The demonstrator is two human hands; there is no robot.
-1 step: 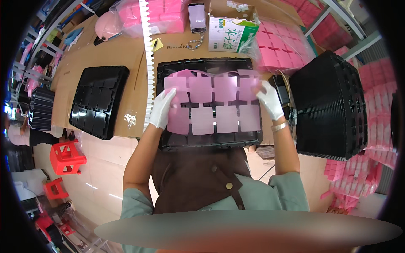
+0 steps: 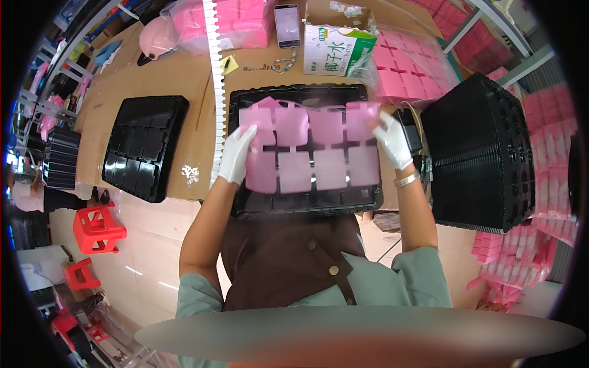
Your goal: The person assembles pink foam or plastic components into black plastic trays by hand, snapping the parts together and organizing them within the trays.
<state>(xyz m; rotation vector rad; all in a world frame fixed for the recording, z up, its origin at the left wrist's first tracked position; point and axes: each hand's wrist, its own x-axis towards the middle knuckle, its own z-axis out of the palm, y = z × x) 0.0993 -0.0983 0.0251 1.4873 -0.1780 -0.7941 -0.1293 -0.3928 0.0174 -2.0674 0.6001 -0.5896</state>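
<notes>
A pink sheet (image 2: 295, 170), cut into joined squares with slots between them, is stretched level between my two white-gloved hands. It lies over a black plastic tray (image 2: 294, 205) with compartments, which shows through the slots and around the edges. At the sheet's left edge, my left hand (image 2: 235, 153) pinches it between thumb and fingers. My right hand (image 2: 394, 144) grips the right edge near the far corner, its fingertips slightly blurred. The far edge of the sheet curls up. Whether the sheet touches the tray, I cannot tell.
Left on the cardboard-covered table lies another black tray (image 2: 144, 149). To the right rises a tall stack of black trays (image 2: 478, 156). Behind stand a carton (image 2: 339, 46), a phone (image 2: 286, 26), bagged pink sheets (image 2: 411, 67) and a white toothed strip (image 2: 218, 116). Red stools (image 2: 98, 227) stand on the floor.
The pink sheet has shifted slightly away from me, and its far edge has changed shape. My right hand has moved a little; both hands keep hold of it.
</notes>
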